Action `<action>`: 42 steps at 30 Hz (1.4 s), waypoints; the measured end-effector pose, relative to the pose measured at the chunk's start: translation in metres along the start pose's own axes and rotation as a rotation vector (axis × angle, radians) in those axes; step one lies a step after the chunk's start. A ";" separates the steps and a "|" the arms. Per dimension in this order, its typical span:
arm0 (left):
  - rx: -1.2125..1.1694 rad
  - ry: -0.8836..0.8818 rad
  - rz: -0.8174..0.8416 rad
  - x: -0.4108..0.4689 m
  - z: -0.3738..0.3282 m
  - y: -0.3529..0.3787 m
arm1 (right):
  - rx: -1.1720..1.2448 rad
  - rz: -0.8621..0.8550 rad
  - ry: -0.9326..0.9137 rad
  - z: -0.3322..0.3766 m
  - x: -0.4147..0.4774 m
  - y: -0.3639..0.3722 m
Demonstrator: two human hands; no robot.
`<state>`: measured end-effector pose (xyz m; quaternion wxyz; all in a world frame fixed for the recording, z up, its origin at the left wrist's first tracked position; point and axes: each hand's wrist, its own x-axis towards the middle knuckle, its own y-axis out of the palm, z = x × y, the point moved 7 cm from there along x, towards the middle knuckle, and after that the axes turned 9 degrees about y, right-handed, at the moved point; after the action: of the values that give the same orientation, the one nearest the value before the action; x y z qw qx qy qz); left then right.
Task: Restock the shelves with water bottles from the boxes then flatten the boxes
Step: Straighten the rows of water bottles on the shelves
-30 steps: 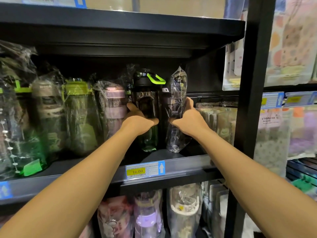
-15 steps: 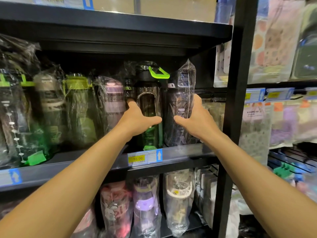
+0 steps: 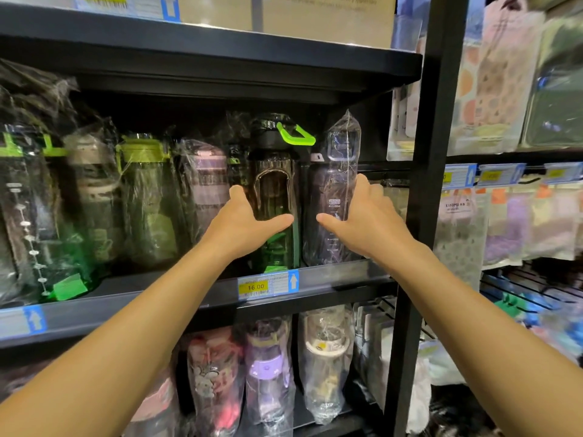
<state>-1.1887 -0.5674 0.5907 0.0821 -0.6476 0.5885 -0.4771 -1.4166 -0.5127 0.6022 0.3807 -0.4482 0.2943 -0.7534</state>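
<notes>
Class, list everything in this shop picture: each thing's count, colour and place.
green-handled bottle: one, dark, middle shelf.
wrapped bottle: one, dark, right of it.
other bottles: at least four, green, brown, pink, further left.
lower bottles: at least three, pink, purple, cream, below that shelf.
price tag: one, yellow, shelf rim.
box: one, brown, top shelf.
post: one, black, right of shelves.
packets: many, pastel, far right.
left hand: one, grips green-handled bottle.
right hand: one, grips wrapped bottle.

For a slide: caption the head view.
Restocking: left hand grips green-handled bottle, right hand plastic-wrapped bottle, on the shelf.
</notes>
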 end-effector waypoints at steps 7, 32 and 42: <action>0.364 0.106 0.011 -0.032 0.014 -0.055 | -0.294 -0.225 -0.151 0.058 -0.058 -0.029; 0.264 -0.399 -0.078 0.035 0.164 -0.106 | 0.133 0.353 0.080 0.220 0.033 0.153; 0.168 -0.427 -0.096 0.045 0.181 -0.097 | 0.336 0.281 0.112 0.215 0.058 0.165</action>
<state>-0.9999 -0.6597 0.5826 0.2357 -0.7520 0.4843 -0.3800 -1.1903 -0.6713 0.5904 0.5343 -0.2905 0.2451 -0.7550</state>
